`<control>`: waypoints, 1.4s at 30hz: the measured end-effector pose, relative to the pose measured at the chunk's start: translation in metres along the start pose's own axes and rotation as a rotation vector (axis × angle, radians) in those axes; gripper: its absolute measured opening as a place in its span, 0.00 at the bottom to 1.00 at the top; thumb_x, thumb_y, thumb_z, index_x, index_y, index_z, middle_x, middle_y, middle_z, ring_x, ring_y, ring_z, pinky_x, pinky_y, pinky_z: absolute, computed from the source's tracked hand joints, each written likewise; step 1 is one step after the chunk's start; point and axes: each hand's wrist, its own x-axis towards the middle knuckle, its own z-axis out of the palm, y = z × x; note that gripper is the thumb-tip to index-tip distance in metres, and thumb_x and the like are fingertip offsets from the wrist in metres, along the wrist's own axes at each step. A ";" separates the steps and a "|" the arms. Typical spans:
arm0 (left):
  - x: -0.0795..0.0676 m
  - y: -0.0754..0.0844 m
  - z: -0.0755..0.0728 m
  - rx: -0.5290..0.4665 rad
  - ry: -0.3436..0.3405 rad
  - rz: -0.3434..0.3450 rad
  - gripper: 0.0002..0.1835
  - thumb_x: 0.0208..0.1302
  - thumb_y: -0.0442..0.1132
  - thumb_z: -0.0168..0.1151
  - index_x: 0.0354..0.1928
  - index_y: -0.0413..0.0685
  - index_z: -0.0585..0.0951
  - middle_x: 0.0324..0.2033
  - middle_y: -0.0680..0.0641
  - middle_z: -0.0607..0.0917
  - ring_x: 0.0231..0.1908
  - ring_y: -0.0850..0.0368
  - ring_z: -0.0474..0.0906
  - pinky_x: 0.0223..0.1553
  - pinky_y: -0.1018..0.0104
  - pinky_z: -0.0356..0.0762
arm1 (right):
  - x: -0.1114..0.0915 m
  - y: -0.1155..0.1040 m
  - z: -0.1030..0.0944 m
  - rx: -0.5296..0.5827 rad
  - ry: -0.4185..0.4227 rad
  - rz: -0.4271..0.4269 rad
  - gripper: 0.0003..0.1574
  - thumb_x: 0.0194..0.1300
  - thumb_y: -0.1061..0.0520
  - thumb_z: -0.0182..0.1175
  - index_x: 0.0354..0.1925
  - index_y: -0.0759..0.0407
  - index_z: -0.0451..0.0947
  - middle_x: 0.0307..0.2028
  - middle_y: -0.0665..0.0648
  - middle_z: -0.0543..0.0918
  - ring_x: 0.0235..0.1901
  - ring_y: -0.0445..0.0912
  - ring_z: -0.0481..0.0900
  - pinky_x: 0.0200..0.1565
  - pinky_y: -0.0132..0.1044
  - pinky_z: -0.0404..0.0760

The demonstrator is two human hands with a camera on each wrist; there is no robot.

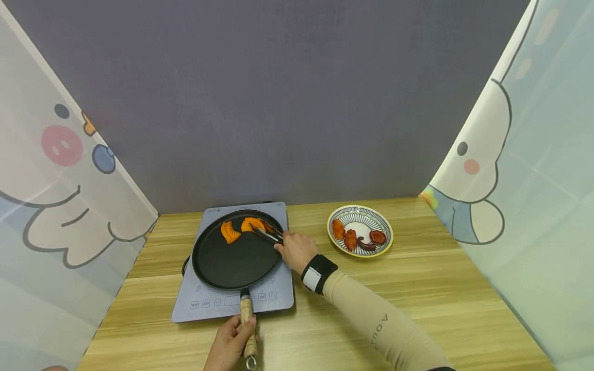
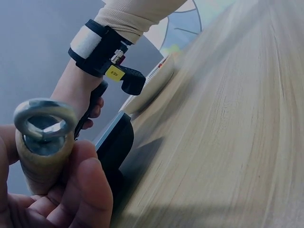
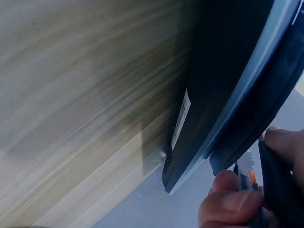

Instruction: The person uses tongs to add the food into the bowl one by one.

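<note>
My left hand point(image 1: 231, 337) grips the wooden handle point(image 1: 246, 309) of a flat black frying pan point(image 1: 232, 265). In the left wrist view, the handle's metal ring point(image 2: 45, 114) faces the camera. Above the pan's right rim, my right hand point(image 1: 299, 250) holds dark tongs point(image 1: 266, 234). The tong tips reach an orange, crescent-shaped food piece point(image 1: 250, 224) near the pan's far side; I cannot tell whether they pinch it. To its left, a second orange piece point(image 1: 229, 232) with notched edges lies on the pan. The right wrist view shows fingers and thumb around the tong arms.
The pan sits on a grey induction cooker point(image 1: 185, 309) on the wooden table point(image 1: 417, 288). A patterned, yellow-rimmed plate point(image 1: 386, 248) to the right bears several reddish food pieces. A grey wall point(image 1: 297, 103) stands behind, with cartoon-printed panels at both sides.
</note>
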 end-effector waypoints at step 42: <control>0.001 0.001 0.000 -0.008 -0.009 -0.035 0.20 0.63 0.44 0.53 0.39 0.28 0.70 0.19 0.46 0.78 0.16 0.57 0.70 0.16 0.70 0.69 | -0.025 0.025 -0.030 0.116 -0.027 0.044 0.43 0.56 0.25 0.44 0.44 0.60 0.71 0.28 0.56 0.79 0.22 0.47 0.74 0.16 0.38 0.71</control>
